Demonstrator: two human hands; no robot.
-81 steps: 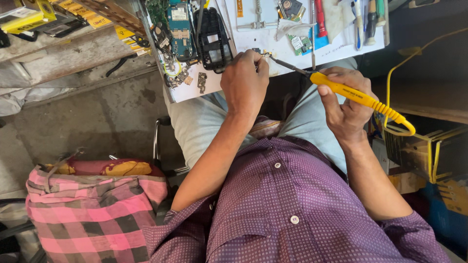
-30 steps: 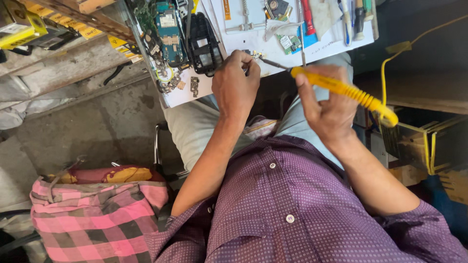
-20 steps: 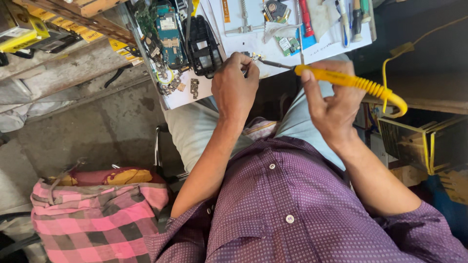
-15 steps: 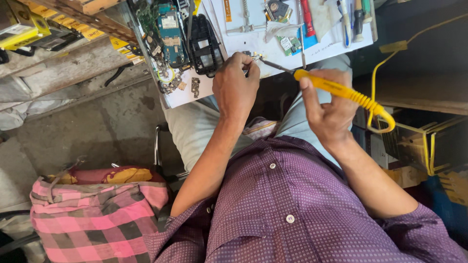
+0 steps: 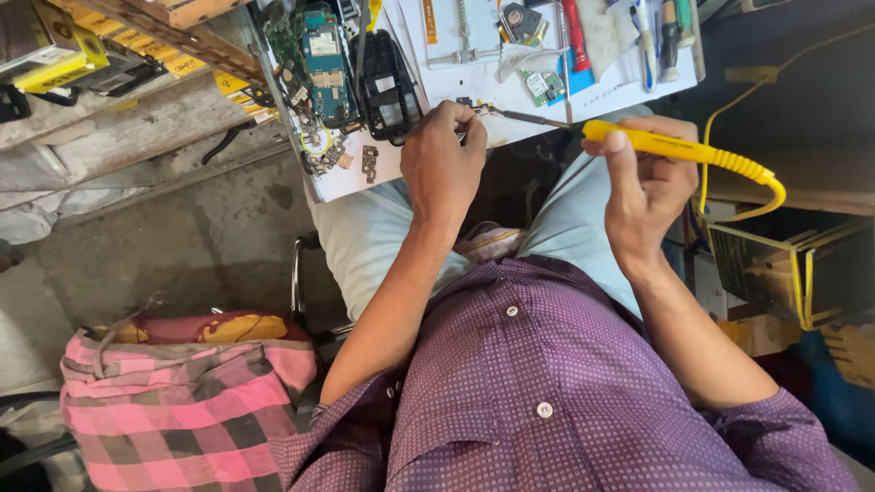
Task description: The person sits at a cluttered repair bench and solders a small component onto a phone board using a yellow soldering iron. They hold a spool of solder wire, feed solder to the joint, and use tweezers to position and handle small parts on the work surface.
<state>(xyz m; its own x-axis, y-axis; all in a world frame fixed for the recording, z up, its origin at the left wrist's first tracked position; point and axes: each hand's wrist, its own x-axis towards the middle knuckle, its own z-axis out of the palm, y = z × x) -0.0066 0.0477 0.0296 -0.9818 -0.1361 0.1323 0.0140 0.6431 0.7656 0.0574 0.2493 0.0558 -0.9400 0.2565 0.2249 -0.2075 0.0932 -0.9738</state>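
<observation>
Yellow soldering iron (image 5: 679,146) grasped, right hand (image 5: 643,187) | left hand (image 5: 444,159) pinching small part | circuit board (image 5: 324,59) beside

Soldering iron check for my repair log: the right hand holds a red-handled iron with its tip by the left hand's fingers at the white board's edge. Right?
Not quite. The head view shows the soldering iron in the right hand has a yellow handle, not red. Its tip does reach the left hand at the white board.

A small electronics repair workshop: circuit boards (image 5: 321,64), screwdrivers (image 5: 661,32) and a soldering iron (image 5: 674,148) crowd the white board (image 5: 547,68).
</observation>
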